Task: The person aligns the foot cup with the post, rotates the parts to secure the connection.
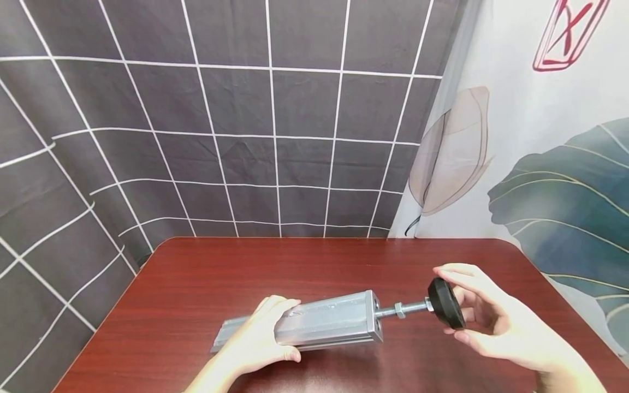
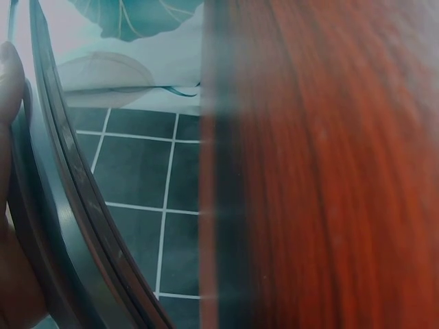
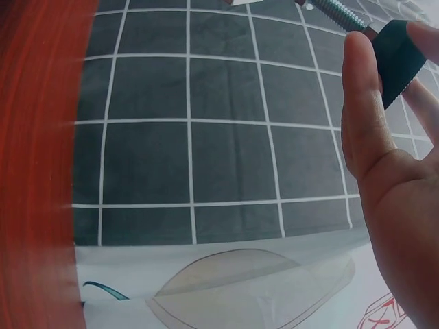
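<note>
Red-brown table (image 1: 295,262); left hand (image 1: 257,338) grips metal profile (image 1: 336,316), right hand (image 1: 501,316) pinches black foot (image 1: 445,304).

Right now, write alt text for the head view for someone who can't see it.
A person's left hand grips a silver metal bar over a reddish-brown table, while the right hand holds a black disc at the end of a threaded rod projecting from the bar. Behind, a dark gridded backdrop meets a white leaf-printed sheet.

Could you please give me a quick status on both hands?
Left hand gripping metal bar. Right hand pinching black foot. Threaded rod between bar and foot. No obstruction visible.
</note>
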A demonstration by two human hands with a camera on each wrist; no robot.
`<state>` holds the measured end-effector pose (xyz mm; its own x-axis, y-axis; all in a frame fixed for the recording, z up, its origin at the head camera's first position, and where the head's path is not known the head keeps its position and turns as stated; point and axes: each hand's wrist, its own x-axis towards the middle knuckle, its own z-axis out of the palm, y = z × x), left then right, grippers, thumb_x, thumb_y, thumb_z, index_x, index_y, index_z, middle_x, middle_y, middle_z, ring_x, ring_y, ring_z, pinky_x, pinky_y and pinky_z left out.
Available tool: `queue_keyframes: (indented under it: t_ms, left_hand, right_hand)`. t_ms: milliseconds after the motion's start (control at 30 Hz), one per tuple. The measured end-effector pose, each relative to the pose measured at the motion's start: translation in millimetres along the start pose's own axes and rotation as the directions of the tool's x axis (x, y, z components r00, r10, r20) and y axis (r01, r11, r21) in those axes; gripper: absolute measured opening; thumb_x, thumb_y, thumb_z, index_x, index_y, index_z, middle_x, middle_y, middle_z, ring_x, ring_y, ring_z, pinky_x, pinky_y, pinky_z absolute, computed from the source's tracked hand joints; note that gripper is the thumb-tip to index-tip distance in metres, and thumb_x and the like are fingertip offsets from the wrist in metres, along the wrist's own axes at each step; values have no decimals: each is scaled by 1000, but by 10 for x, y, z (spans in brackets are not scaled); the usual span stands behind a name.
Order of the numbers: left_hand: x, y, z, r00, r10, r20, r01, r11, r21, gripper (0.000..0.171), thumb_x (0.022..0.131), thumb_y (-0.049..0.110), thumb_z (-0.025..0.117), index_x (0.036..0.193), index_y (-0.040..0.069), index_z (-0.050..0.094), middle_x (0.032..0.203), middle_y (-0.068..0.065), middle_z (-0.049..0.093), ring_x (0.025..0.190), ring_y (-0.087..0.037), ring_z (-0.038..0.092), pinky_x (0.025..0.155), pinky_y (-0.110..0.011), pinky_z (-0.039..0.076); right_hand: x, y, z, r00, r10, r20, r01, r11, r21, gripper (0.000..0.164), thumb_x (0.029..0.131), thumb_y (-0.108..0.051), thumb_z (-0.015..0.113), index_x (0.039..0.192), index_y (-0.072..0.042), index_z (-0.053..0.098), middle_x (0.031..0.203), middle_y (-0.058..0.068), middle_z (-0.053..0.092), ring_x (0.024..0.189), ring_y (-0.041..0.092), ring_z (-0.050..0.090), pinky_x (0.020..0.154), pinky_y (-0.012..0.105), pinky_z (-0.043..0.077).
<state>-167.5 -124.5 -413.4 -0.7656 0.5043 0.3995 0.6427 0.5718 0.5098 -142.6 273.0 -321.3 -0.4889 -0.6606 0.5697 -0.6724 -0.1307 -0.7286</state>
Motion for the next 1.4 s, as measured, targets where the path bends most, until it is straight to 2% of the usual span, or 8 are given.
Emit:
queue_keyframes:
  t_ms: [167, 367, 667, 833, 1000, 1133, 1333, 1400]
  left_hand:
    - [-11, -14, -3, 1000, 24, -9, -24, 1000, -8, 84, 57, 49, 82, 128, 14, 52, 114, 9, 50, 106, -11, 46, 87, -30, 43]
    - [-3, 1, -26, 999, 31, -19, -31, 999, -16, 85, 57, 47, 82, 127, 12, 53, 113, 8, 51, 106, -11, 46, 87, -30, 42]
    - [-38, -15, 1, 1000, 4, -7, -5, 999, -31, 83, 58, 49, 82, 127, 14, 53, 114, 9, 51, 106, -11, 46, 86, -30, 43]
    - [-32, -52, 7, 999, 26, -26, -26, 999, -19, 84, 57, 49, 82, 128, 16, 53, 113, 10, 51, 106, -10, 46, 86, -30, 43]
    - [-22, -51, -14, 999, 31, -27, -31, 999, -21, 83, 57, 50, 82, 128, 16, 53, 114, 10, 51, 106, -10, 46, 86, -30, 43]
    - [-37, -46, -29, 1000, 20, -20, -20, 1000, -18, 84, 57, 51, 81, 127, 15, 53, 114, 10, 50, 106, -10, 46, 86, -30, 43]
    - [-32, -57, -45, 999, 39, -28, -39, 999, -28, 84, 57, 50, 82, 127, 15, 53, 114, 9, 51, 105, -10, 46, 85, -30, 43]
    - [-34, -67, -46, 999, 40, -27, -41, 999, -35, 83, 57, 50, 81, 127, 15, 53, 114, 9, 50, 105, -10, 46, 85, -30, 43]
  right_hand:
    - [23, -21, 7, 1000, -2, 24, 2, 1000, 21, 88, 62, 38, 51, 140, 15, 17, 143, 16, 19, 101, 20, 57, 73, 31, 54]
    - [53, -29, 9, 1000, -4, 20, 3, 998, 58, 91, 61, 39, 51, 141, 10, 19, 140, 11, 27, 100, 18, 56, 69, 28, 54]
    - [63, -36, 40, 1000, -1, -12, 1, 1000, -4, 90, 61, 37, 55, 141, 10, 22, 138, 10, 31, 94, 17, 58, 54, 31, 47]
    - [60, -56, 56, 999, 16, -34, -17, 999, -29, 88, 62, 35, 57, 140, 10, 24, 136, 10, 33, 90, 16, 58, 50, 31, 45]
    - [49, -73, 50, 996, 49, -80, -54, 997, -60, 89, 60, 32, 59, 139, 8, 28, 111, 7, 51, 77, 14, 58, 45, 28, 42]
    - [48, -80, 55, 990, 76, -121, -90, 990, -110, 89, 58, 29, 64, 138, 7, 32, 91, 4, 56, 66, 12, 55, 42, 25, 40]
    - [73, -89, 55, 989, 77, -124, -91, 990, -111, 88, 58, 29, 63, 137, 7, 32, 84, 4, 55, 66, 13, 53, 41, 24, 38]
    - [94, -95, 57, 988, 77, -135, -96, 986, -138, 87, 57, 25, 67, 136, 7, 35, 84, 3, 54, 66, 12, 52, 42, 24, 38]
